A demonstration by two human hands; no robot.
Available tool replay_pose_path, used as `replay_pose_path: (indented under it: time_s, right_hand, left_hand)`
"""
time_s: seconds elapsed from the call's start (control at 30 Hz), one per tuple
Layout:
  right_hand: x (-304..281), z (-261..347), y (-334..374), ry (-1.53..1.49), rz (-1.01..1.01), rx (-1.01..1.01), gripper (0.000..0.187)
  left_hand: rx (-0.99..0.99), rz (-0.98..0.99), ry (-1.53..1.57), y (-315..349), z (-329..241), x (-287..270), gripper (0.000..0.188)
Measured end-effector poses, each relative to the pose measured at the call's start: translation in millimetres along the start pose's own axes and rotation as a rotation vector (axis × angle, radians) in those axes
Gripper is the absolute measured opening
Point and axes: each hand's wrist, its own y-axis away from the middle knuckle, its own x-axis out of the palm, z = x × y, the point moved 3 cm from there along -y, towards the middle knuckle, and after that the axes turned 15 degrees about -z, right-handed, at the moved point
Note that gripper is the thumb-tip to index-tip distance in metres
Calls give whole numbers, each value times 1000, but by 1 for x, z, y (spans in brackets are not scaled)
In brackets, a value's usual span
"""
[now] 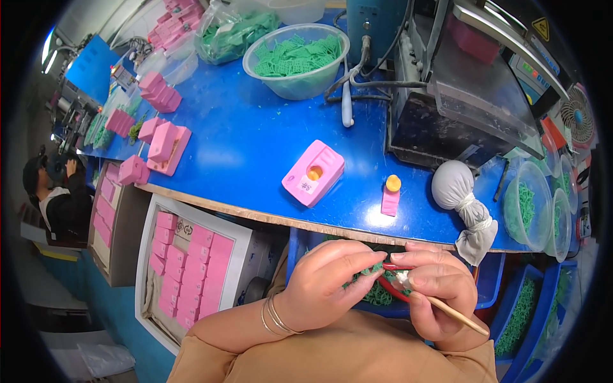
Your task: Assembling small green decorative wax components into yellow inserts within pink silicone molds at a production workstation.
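Stretching across the whole view is one big blue table [242, 134], and its wooden front edge runs just above the two hands. One dark machine [460, 108] sits at the back right, cut off at the top. One clear bowl [297, 60] of green mesh pieces stands at the back, and more bowls at the right rim are hard to count. One box of pink blocks [191, 268] sits under the table on the left. One pink mold [313, 172] lies in the open middle with bare blue room all around it. One white cloth bag [463, 204] rests near the edge.

The left hand [325, 281] pinches a green mesh piece [377, 293], mostly hidden behind the fingers. The right hand [440, 293] is closed on a thin wooden stick [456, 315] and touches the left one.
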Motion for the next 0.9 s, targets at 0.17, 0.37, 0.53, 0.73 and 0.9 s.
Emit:
replay_pose_path:
  time_s: [0.17,0.37,0.53,0.73,0.9]
  right_hand:
    - [2,-1,2,-13,3,5,19]
    - [4,-2,3,-16,-9,5,19]
    - [4,-2,3,-17,-3,3,20]
    - [5,-3,4,-8,11,-11,24]
    - [7,-2,4,13,19,-28,26]
  left_hand:
    - [-1,8,-9,1,1,0,33]
    - [38,8,-20,2,2,0,34]
    - [17,16,-26,2,1,-1,35]
    - [65,10,-49,1,1,-1,36]
    - [96,-2,-56,2,1,-1,37]
